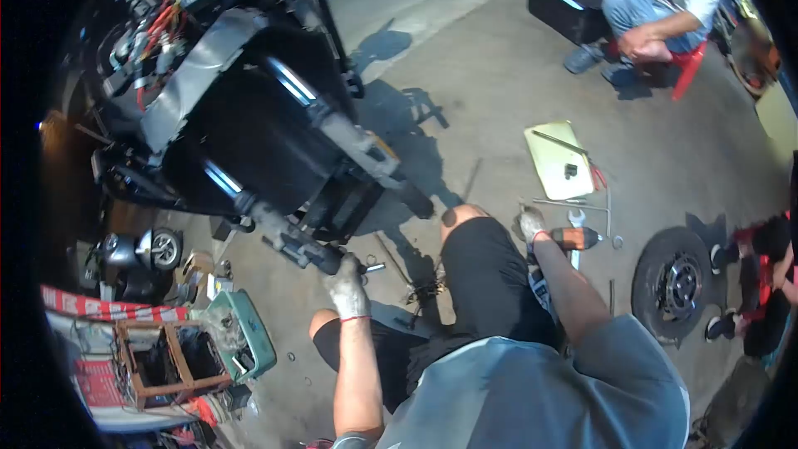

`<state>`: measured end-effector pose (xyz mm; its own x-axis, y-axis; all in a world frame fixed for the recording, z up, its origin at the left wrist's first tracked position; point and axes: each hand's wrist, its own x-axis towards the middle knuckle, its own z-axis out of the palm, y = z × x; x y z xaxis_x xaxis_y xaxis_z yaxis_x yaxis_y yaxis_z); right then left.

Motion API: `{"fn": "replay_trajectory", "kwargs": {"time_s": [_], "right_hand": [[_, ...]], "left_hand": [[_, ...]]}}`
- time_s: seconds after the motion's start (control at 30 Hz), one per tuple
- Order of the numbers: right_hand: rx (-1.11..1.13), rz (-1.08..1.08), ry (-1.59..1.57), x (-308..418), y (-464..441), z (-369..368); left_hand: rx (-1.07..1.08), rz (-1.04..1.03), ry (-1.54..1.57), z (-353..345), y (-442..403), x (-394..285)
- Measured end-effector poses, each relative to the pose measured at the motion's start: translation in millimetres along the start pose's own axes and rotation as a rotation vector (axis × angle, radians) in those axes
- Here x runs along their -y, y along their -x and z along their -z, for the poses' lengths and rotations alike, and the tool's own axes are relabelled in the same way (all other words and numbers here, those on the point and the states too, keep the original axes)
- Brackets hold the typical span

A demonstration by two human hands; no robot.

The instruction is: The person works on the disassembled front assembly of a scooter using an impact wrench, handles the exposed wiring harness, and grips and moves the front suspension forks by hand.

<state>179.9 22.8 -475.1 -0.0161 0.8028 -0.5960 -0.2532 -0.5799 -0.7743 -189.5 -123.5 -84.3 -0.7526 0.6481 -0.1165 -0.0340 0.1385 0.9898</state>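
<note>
My left hand (347,289), in a pale work glove, is closed at the lower end of a fork leg (291,237) of a partly stripped motorbike (249,100). What lies inside its fingers is hidden. A short shiny metal piece (376,267) sticks out just right of that hand. My right hand (529,223), also gloved, is low by my right knee, close to tools on the floor. Its fingers are too small and blurred to read. Beside it lie an orange and black power tool (575,239), a wrench (576,219) and a long metal bar (572,203).
A pale yellow tray (553,175) with tools lies ahead. A wheel (672,285) lies at right, near another person's feet (721,326). A person (657,21) sits on a red stool (688,71). At left are a green bin (264,328) and a brown frame (179,382).
</note>
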Motion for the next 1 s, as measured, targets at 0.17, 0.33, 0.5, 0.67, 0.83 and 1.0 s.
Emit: {"fn": "replay_trajectory", "kwargs": {"time_s": [0.17, 0.33, 0.5, 0.67, 0.83, 1.0], "right_hand": [[-0.263, 0.099, 0.533, -6.3, 24.8, -24.2], [-0.298, 0.03, 0.913, -49.5, 7.7, -13.2], [-0.109, 0.125, 0.756, 38.3, 33.4, -46.3], [0.212, 0.391, 0.239, 203.4, 170.5, -173.1], [0.404, 0.494, 0.75, 277.5, 271.9, -263.0], [0.267, 0.463, 0.601, 260.7, 249.0, -299.0]], "left_hand": [[-0.022, -0.051, -0.011, 0.9, -7.0, 9.9], [-0.078, -0.04, -0.106, 3.2, -19.0, 22.9], [-0.084, -0.138, -0.201, 4.6, -18.9, 18.6], [-0.056, -0.05, -0.131, 2.9, -8.5, -3.3], [-0.016, -0.236, -0.038, 8.4, -7.2, 7.0], [0.009, -0.148, -0.035, 11.8, -3.7, -0.7]]}}
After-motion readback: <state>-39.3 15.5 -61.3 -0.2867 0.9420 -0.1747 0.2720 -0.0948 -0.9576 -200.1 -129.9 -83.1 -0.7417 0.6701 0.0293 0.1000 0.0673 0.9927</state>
